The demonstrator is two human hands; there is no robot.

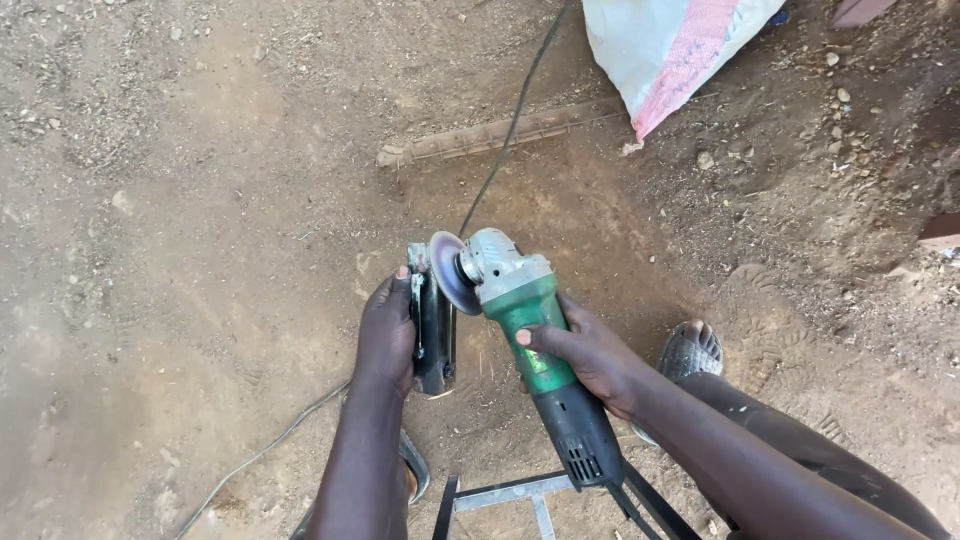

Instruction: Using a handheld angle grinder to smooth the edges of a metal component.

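Observation:
My right hand (590,352) grips the green body of an angle grinder (530,340), whose grey head and round disc (452,272) point up and to the left. My left hand (387,335) holds a dark metal piece (433,325) upright. The disc's face sits against the top right side of that piece. The grinder's black rear end (580,440) points toward me, with a dark cable leaving it.
Bare dirt ground lies all around. A white and pink sack (665,45) lies at the top right. A long metal strip (500,132) rests beyond the hands, crossed by a black cable (515,115). A metal frame (520,495) stands at the bottom; my sandalled foot (690,350) is at right.

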